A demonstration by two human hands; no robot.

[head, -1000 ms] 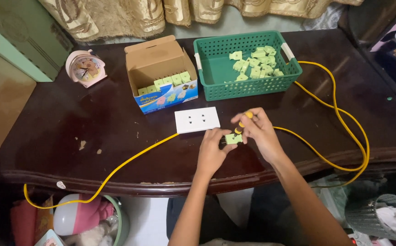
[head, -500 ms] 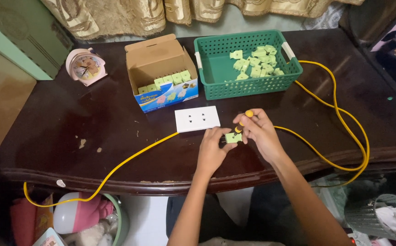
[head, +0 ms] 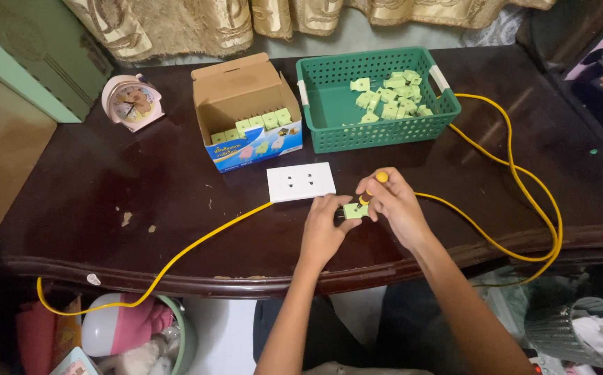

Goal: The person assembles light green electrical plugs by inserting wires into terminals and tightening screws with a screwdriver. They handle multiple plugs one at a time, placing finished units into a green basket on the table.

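Note:
My left hand [head: 324,232] pinches a small pale green plug [head: 354,210] against the dark table [head: 93,208] near its front edge. My right hand [head: 397,207] grips a screwdriver with a yellow handle [head: 374,185], its tip down on the green plug. A white socket plate [head: 300,181] lies just behind my hands, with a yellow cable [head: 523,194] running from it to both sides.
A green plastic basket [head: 329,104] with several green plugs stands at the back. Left of it sits an open cardboard box [head: 246,114] with more plugs in a row. A pink alarm clock [head: 132,101] stands at the back left.

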